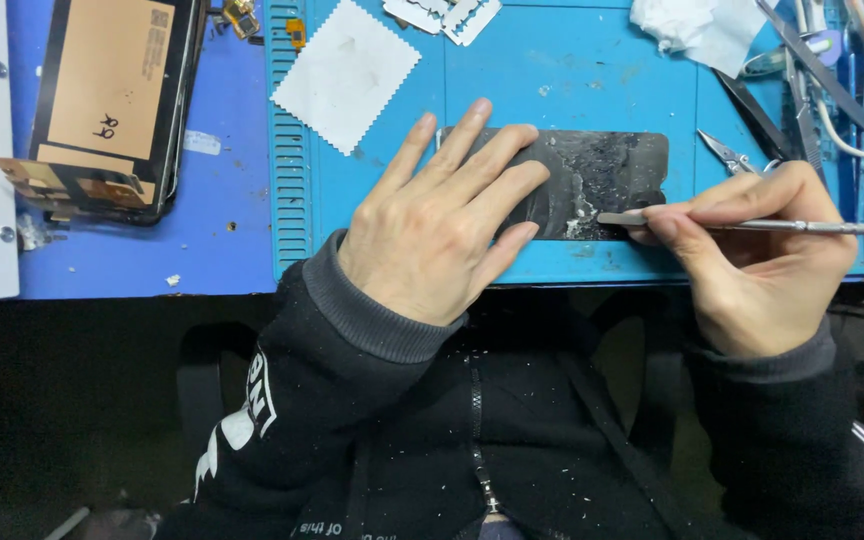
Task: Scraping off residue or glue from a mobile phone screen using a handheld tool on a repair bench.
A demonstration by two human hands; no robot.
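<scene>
A dark rectangular phone panel [602, 170] lies flat on the blue work mat [552, 80], its right half covered with grey residue and flakes. My left hand [432, 220] presses flat on the panel's left half, fingers spread. My right hand [752, 250] grips a thin metal scraper tool [752, 225] like a pen. The tool's flat tip rests on the panel's lower right edge.
A white zigzag-edged cloth [345, 75] lies at the mat's upper left. A phone assembly with a tan backing [107, 100] sits at far left. Tweezers [727, 152], crumpled tissue [697, 28] and several tools [812, 70] crowd the upper right.
</scene>
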